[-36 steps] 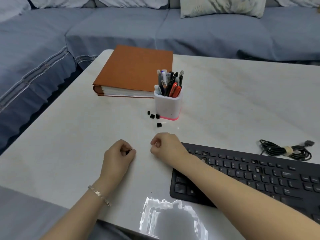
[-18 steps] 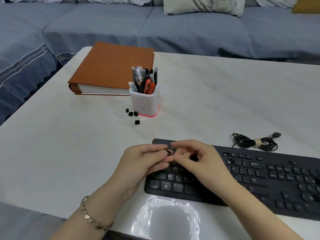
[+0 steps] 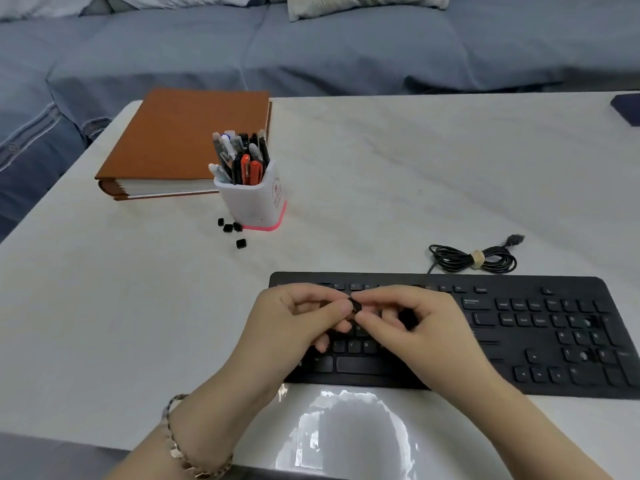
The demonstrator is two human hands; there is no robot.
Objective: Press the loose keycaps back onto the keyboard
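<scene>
Left hand and right hand together pinch one small black plastic keycap. They hover above the flat black keyboard

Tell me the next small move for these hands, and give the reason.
Probably lower the keycap onto its open slot and press it down. Both the left hand and right hand pinch it over the keyboard, not yet seated; the slot itself is hidden under the hands. Four loose keycaps wait by the pen holder.
</scene>
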